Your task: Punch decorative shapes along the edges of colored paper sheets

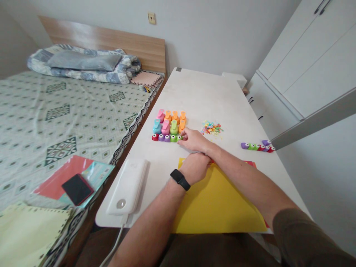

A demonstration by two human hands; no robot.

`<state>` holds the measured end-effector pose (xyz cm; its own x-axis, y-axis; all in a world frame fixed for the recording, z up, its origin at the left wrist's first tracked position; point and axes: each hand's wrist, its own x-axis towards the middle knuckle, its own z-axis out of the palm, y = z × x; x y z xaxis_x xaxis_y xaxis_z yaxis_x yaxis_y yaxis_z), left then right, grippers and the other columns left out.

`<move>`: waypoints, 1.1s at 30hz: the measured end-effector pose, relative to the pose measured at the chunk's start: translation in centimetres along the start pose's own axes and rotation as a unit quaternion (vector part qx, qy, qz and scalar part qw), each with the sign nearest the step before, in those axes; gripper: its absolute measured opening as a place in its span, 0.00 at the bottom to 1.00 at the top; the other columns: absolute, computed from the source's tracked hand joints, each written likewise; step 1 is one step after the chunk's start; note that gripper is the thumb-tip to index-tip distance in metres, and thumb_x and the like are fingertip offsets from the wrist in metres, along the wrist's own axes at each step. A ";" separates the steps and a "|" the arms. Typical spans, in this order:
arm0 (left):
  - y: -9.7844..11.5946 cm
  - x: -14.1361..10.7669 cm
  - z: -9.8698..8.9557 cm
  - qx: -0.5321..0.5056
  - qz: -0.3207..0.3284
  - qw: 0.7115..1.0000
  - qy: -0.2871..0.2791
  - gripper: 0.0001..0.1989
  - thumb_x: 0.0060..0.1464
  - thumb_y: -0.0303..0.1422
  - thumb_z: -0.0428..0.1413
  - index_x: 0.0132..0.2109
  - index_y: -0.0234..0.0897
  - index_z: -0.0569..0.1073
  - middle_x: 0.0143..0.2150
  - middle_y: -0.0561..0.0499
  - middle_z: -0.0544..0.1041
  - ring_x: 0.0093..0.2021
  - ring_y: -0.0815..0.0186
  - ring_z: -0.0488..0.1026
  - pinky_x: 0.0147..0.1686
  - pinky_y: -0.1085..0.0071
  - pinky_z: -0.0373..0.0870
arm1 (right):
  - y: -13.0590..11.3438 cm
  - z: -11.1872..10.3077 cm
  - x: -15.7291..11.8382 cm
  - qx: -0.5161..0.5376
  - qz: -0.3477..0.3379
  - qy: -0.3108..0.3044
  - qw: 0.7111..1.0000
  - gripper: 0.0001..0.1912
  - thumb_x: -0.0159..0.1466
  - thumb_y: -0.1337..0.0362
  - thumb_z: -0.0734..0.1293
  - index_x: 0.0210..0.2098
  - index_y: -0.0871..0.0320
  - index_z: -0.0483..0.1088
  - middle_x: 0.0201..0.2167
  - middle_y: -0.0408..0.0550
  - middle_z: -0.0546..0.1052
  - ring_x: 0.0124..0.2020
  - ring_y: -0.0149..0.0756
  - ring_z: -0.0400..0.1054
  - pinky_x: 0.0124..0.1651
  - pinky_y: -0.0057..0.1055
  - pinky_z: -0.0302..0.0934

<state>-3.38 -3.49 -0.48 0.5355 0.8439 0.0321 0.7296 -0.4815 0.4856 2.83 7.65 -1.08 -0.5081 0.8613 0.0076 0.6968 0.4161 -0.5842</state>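
My right hand [191, 139] reaches across my left one, its fingertips closed around a small green craft punch [179, 138] at the right end of a front row. Other small punches [167, 138] in red, purple and green stand in that row. Behind them are two rows of larger lever punches [166, 127], pink, blue, green and orange. My left hand [196, 167], with a black watch on the wrist, lies at the top edge of a yellow sheet [219, 204]. My right forearm covers its fingers, so their grip is hidden.
Colourful paper cutouts [212, 128] lie in a pile behind my right wrist. More small punches [257, 147] line the table's right side. A white power bank [128, 187] with a cable lies at left. A bed [91, 107] borders the table, with a phone [77, 189] on it.
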 end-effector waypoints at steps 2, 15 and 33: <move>0.0 0.0 0.0 0.014 0.003 1.000 0.001 0.14 0.66 0.30 0.49 0.46 0.35 0.80 0.45 0.39 0.82 0.46 0.53 0.80 0.48 0.57 0.76 | 0.1 0.1 0.1 0.004 -0.003 0.000 1.000 0.16 0.60 0.61 0.73 0.46 0.56 0.72 0.38 0.47 0.81 0.37 0.36 0.74 0.40 0.29 0.63; 0.1 0.0 -0.3 0.013 0.006 1.000 -0.005 0.14 0.65 0.31 0.50 0.47 0.35 0.80 0.45 0.39 0.82 0.46 0.53 0.79 0.46 0.60 0.76 | 1.0 0.0 -0.5 0.040 -0.015 0.022 0.999 0.10 0.60 0.66 0.71 0.43 0.56 0.72 0.35 0.44 0.80 0.35 0.33 0.72 0.41 0.29 0.62; 0.4 0.2 -0.9 0.032 0.002 0.999 -0.013 0.10 0.63 0.30 0.51 0.41 0.38 0.78 0.39 0.45 0.80 0.41 0.59 0.77 0.42 0.66 0.70 | 13.8 -16.0 -10.8 -0.074 0.148 0.205 0.965 0.16 0.61 0.57 0.71 0.46 0.58 0.74 0.39 0.51 0.81 0.37 0.38 0.74 0.43 0.35 0.66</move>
<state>-3.33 -3.29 0.52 0.5481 0.8363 0.0107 0.7532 -0.4991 0.4284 26.09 8.74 3.77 -0.0543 0.9791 0.1962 0.8601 0.1456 -0.4888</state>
